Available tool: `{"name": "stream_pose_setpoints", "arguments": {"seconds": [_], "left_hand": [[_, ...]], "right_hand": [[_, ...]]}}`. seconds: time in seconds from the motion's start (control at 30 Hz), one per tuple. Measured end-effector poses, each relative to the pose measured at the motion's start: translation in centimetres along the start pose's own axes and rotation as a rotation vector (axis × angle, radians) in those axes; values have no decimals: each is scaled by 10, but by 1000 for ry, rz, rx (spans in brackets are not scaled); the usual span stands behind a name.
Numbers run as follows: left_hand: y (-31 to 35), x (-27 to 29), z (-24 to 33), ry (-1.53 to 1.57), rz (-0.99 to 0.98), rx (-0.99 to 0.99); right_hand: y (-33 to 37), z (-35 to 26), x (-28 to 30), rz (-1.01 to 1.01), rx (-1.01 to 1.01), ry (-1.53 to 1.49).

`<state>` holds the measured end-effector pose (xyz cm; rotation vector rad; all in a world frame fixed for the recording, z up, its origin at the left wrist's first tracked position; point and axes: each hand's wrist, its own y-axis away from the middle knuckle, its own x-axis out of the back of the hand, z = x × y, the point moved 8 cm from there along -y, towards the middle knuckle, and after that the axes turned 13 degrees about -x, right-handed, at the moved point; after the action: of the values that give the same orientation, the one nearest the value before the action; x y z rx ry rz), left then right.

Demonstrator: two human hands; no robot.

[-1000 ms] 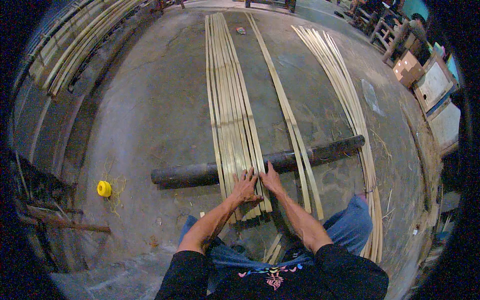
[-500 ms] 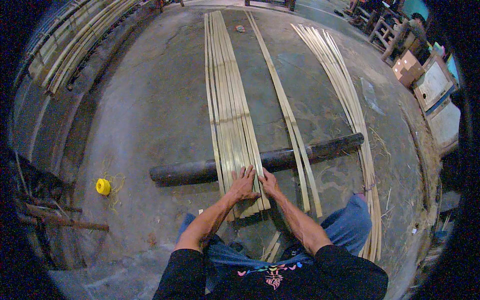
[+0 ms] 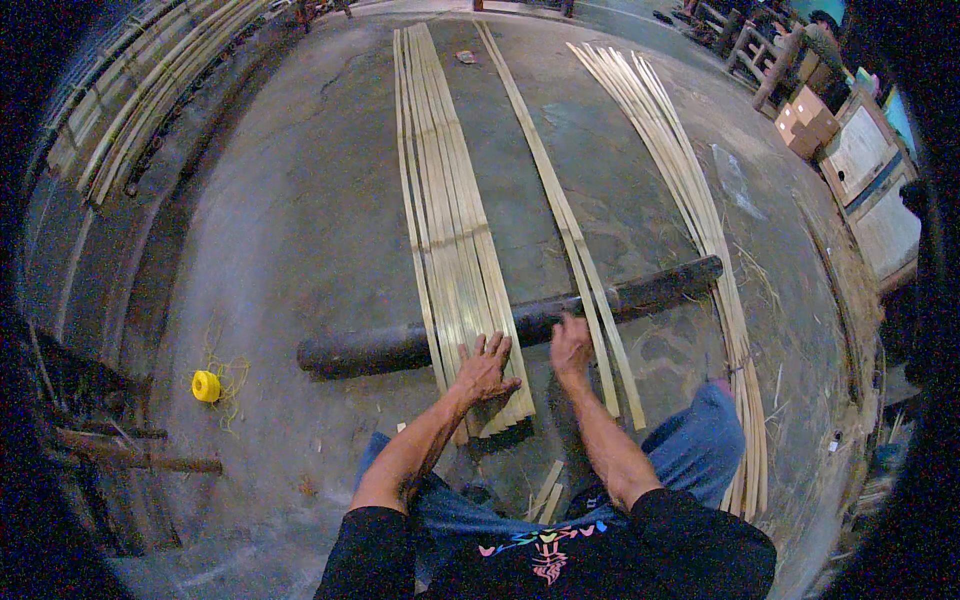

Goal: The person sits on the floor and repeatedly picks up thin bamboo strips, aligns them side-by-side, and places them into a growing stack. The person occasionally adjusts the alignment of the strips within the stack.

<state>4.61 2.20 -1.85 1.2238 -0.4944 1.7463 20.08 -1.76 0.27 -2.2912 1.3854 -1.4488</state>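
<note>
Concrete floor [image 3: 300, 230] | left hand [image 3: 485, 368] spread on slats [image 3: 440, 200] | right hand [image 3: 571, 350] blurred, grip unclear

We find the scene dim and grainy, with speckle thick in the black rim. Soft light pales the floor [image 3: 213, 260] at left; its source we cannot tell. The slats [image 3: 455, 210] carry a faint sheen, with dark shadow under their near ends. The right hand's fingers [image 3: 569, 323] look smeared, and fisheye curvature bends the outer edges.
</note>
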Motion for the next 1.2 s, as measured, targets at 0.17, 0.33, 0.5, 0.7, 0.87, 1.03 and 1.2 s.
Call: {"name": "stream_pose_setpoints", "arguments": {"seconds": [0.17,0.33,0.5,0.7,0.87,1.03,1.2], "left_hand": [[1,3,8,-94,-15,-25],[2,4,7,-27,-40,12],[2,5,9,-68,-60,12],[-1,-4,5,-75,-111,50],[-3,-7,1,-81,-105,66],[-3,-8,-1,-71,-124,61],[-2,-5,1,-104,-93,43]], "right_hand": [[-27,65,1,-419,-220,590],[-34,51,9,-511,-515,176],[-51,5,13,-369,-383,-202],[-19,-11,-37,-597,-467,-284],[-1,-8,-87,-666,-522,-267],[-6,0,-128,-761,-636,-343],[2,5,-146,-877,-909,-764]]}}
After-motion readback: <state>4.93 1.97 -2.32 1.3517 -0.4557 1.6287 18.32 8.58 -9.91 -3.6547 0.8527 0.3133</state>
